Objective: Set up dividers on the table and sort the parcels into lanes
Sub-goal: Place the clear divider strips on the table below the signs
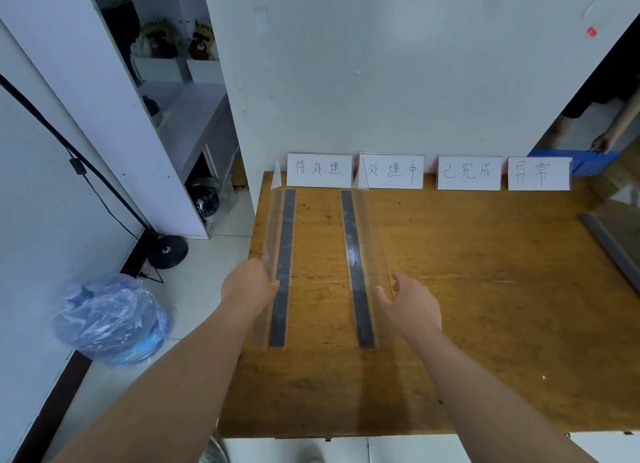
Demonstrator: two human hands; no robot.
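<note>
Left hand grips the left clear divider; right hand hovers spread beside the second divider.

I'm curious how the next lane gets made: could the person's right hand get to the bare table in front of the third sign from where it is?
Probably yes. The right hand is open beside the second clear divider, and the table before the third sign looks bare, with nothing between.

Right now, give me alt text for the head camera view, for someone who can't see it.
Two bare hands, left hand and right hand, steady two clear dividers standing lengthwise on a wooden table. Four handwritten label cards line the wall behind; no parcels are visible.
</note>
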